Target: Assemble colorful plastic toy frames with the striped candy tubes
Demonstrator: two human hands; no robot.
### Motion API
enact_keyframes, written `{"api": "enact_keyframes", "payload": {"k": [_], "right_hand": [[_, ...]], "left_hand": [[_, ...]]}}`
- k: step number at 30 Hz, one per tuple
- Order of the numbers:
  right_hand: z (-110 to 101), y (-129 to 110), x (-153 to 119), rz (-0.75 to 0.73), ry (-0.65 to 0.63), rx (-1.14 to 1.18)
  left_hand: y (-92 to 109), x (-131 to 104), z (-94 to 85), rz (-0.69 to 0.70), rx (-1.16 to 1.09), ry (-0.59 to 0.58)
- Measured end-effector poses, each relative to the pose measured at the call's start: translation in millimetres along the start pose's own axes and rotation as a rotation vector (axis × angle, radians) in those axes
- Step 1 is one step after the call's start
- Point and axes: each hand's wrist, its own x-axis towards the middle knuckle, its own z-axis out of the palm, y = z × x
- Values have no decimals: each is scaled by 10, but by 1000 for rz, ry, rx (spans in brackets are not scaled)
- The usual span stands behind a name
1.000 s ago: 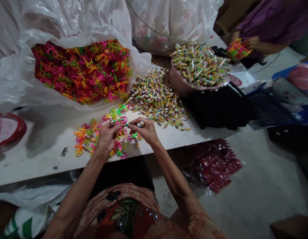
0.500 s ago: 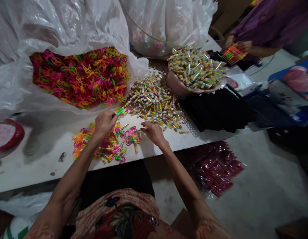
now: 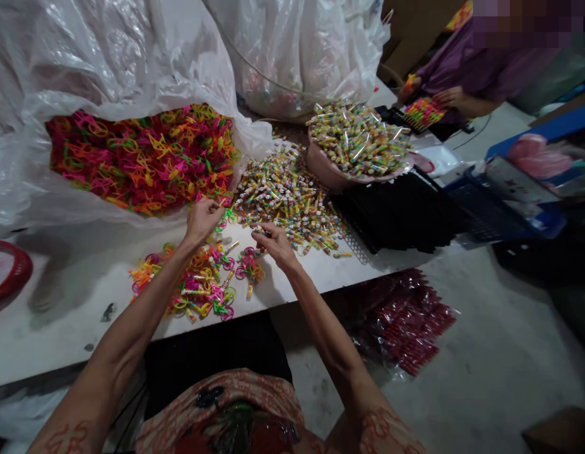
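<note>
My left hand [image 3: 204, 219] is at the front edge of the open bag, its fingers pinched together beside bright pink and green plastic pieces [image 3: 230, 216]. Whatever lies between those fingertips is too small to make out. To its right, my right hand [image 3: 274, 244] grips a small printed tube [image 3: 258, 231] with a whitish end, between thumb and fingers. Just behind it spreads a heap of such tubes [image 3: 292, 195]. Below both hands lies a pile of colourful plastic pieces with tubes attached [image 3: 202, 284], and a smaller cluster [image 3: 249, 268] sits to its right.
A white plastic bag [image 3: 131, 217] holds many neon pieces. Behind the heap, a pink basin [image 3: 323, 167] brims with tubes, beside a black stack [image 3: 396, 211]. A red-rimmed container [image 3: 20, 271] stands left. Across the table, a person in purple [image 3: 467, 66] handles colourful pieces.
The view has shifted slightly. My right hand has moved a little left and up, closer to my left hand, with the tube's end now showing. My left hand has shifted toward the bag's edge.
</note>
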Motion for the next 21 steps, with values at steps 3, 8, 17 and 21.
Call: {"api": "enact_keyframes", "payload": {"k": [3, 8, 17, 21], "right_hand": [[144, -123, -56, -27, 92, 162], [304, -279, -202, -21, 34, 292], [428, -189, -380, -52, 50, 317], [402, -216, -391, -19, 16, 288]], "left_hand": [[37, -221, -101, -195, -524, -21], [92, -700, -109, -389, -950, -100], [89, -1005, 14, -428, -1128, -47], [104, -1029, 17, -395, -1109, 17]]}}
